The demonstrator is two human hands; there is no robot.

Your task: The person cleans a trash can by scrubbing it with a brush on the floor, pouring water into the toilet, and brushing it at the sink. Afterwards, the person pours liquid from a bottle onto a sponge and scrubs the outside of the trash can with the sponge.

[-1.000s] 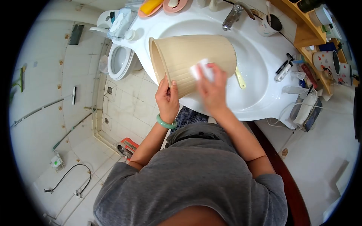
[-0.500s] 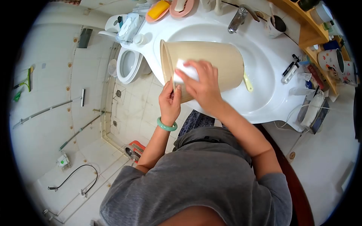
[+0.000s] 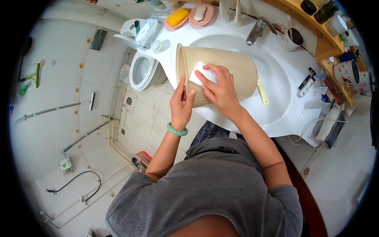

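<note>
A beige ribbed bin (image 3: 241,73) lies on its side over the white sink (image 3: 276,93), its mouth facing left. My left hand (image 3: 182,104), with a green bangle at the wrist, grips the bin's rim at the lower left, thumb outside. In my right hand (image 3: 222,90) is a white sponge (image 3: 203,74), pressed flat against the bin's side near the rim. A pale yellow-green handle (image 3: 262,91) sticks out past the bin's base into the basin; its other end is hidden.
Behind the basin are a faucet (image 3: 257,31), two pink soap dishes (image 3: 201,15) and a cup (image 3: 292,39). Wooden shelves (image 3: 323,35) with cups stand at the right. Razors and a cable lie on the counter's right end. A toilet (image 3: 143,71) is at the left.
My right hand has moved the sponge from the bin's middle toward its rim. The bin and both hands sit slightly further right in view, as the whole scene has shifted.
</note>
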